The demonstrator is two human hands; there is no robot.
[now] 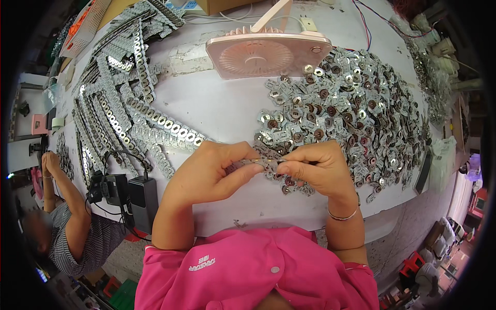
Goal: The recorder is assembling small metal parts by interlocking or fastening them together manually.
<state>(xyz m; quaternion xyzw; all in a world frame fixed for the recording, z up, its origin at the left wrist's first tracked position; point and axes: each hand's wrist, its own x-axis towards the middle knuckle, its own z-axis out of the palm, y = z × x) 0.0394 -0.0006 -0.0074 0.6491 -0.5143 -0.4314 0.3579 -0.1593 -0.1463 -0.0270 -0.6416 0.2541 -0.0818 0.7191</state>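
Observation:
My left hand (212, 173) is closed, thumb and fingers pinching one end of a short strip of small linked metal pieces (266, 162). At the strip's other end my right hand (324, 168) pinches with thumb and forefinger. Fingers hide part of the strip, so I cannot make out its exact shape. Just beyond and right of my hands spreads a wide heap of small silver metal parts (356, 116), many with round dark or shiny centres. Long perforated metal strips (163, 123) lie in piles to the left, some reaching close to my left hand.
A pink fan (258, 56) stands at the far middle of the white table (199, 98). Black boxes with cables (142, 199) sit at the near left edge. Another person (77, 232) works at the left. Clear plastic bags (442, 163) hang at the right edge.

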